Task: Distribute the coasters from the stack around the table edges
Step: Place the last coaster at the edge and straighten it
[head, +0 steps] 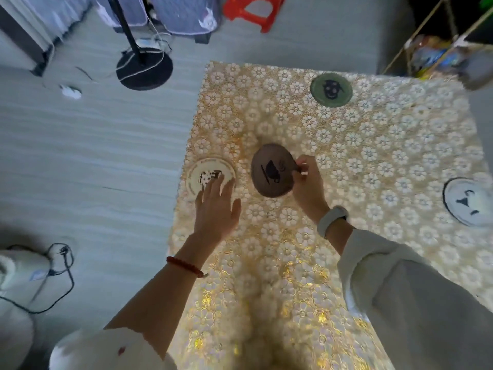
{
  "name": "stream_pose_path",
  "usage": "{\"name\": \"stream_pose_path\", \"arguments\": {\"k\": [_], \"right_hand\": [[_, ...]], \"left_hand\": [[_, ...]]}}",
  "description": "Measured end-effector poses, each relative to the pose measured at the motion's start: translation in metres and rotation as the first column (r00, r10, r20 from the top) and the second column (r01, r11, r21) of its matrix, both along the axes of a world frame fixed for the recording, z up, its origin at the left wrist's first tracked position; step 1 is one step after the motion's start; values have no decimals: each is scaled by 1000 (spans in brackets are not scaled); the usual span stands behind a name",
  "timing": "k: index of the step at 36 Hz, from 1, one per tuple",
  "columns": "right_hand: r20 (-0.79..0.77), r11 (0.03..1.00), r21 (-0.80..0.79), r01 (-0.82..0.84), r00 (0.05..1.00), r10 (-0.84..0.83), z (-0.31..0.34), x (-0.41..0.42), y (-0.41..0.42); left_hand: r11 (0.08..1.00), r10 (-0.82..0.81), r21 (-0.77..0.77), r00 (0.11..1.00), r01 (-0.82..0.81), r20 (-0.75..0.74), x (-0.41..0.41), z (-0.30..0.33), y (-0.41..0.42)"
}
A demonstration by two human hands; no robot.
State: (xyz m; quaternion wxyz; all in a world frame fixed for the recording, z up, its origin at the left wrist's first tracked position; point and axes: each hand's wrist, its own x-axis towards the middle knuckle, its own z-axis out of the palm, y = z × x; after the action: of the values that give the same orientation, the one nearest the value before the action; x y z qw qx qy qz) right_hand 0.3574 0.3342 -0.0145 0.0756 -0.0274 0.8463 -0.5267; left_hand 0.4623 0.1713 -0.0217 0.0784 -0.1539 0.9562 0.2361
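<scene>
The left hand (216, 206) lies flat and released, palm down, its fingertips resting on the near edge of a cream coaster (210, 177) with a dark speckled print. That coaster sits at the left edge of the table (386, 145), just inside the hem of the cloth. A red beaded bracelet (186, 266) circles the left wrist, and the white sleeve is pushed back toward the elbow.

The right hand (306, 182) pinches the right rim of a brown coaster (270, 170) between thumb and fingers. This coaster carries a black cup-and-saucer drawing and is tilted, its face turned up toward the camera; whether its lower edge touches the cloth cannot be told. It is just beside the cream coaster, a narrow strip of cloth between them. A pale wristband (330, 218) sits on the right wrist above a white sleeve (400, 289).

Further out, a green coaster (331, 90) with a dark figure lies flat near the far edge of the table, and a white coaster (465, 201) with a dark rim and black marks lies at the right edge. Both are well apart from the hands. The table is covered by a gold and white lace cloth with a flower pattern.

On the grey floor (93, 156) to the left stand a black round lamp base (144, 69) with its pole, and, further back, a red plastic stool (252, 12). A black cable (65, 273) loops near the lower left corner.
</scene>
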Motion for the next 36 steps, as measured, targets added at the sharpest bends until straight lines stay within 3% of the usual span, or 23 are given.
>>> {"name": "stream_pose_path", "arguments": {"k": [7, 17, 20, 24, 27, 31, 36], "right_hand": [[45, 1000, -10, 18, 999, -18, 2, 113, 106], [221, 979, 160, -125, 971, 88, -11, 207, 207], [204, 931, 285, -227, 964, 172, -15, 215, 218], [89, 926, 287, -244, 970, 227, -16, 223, 227], [2, 845, 459, -274, 952, 307, -23, 234, 242], [127, 673, 641, -368, 916, 380, -33, 250, 259], [154, 559, 710, -429, 869, 470, -43, 256, 266]], "left_hand": [[993, -73, 89, 997, 72, 10, 113, -6, 80], [967, -253, 67, 962, 248, 100, 222, -30, 179], [968, -252, 66, 956, 244, 152, 229, -35, 195], [970, -243, 57, 963, 238, 116, 224, -40, 208], [974, -225, 24, 970, 224, 94, 215, -44, 211], [972, -232, 12, 958, 233, 170, 203, -52, 209], [968, -242, -14, 948, 250, 209, 199, -55, 210]]}}
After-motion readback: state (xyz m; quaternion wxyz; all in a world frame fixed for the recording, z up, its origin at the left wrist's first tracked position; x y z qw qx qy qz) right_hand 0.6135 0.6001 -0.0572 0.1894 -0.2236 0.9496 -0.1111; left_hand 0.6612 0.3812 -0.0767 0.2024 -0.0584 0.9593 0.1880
